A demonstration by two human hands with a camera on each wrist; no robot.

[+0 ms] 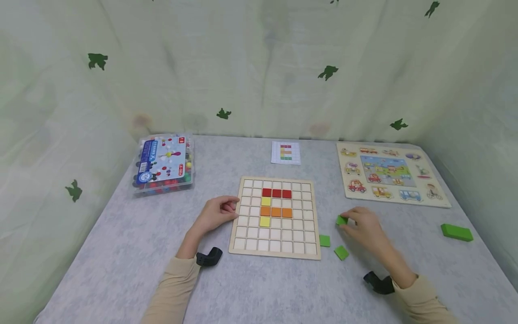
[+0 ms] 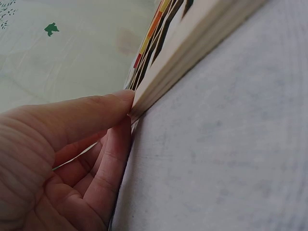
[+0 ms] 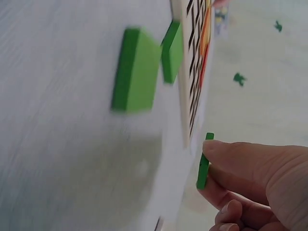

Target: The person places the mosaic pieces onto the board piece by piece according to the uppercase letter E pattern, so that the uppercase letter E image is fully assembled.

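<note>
A wooden grid board point(image 1: 275, 218) lies on the table, with red, yellow and orange square tiles set in some cells. At its left edge my left hand point(image 1: 216, 211) grips the rim, thumb and bent fingers at the side, as the left wrist view shows close up. To the right of the board, my right hand point(image 1: 364, 227) pinches a green square tile point(image 3: 204, 166) between thumb and fingers, above the tabletop. Two more green tiles lie nearby: one tile point(image 1: 325, 240) beside the board's right edge, another tile point(image 1: 341, 253) turned at an angle.
A small card point(image 1: 286, 153) with a coloured grid pattern lies behind the board. At the back left is a clear plastic box point(image 1: 163, 164) of coloured balls. A wooden picture puzzle point(image 1: 394, 174) and a green block point(image 1: 457, 232) are on the right.
</note>
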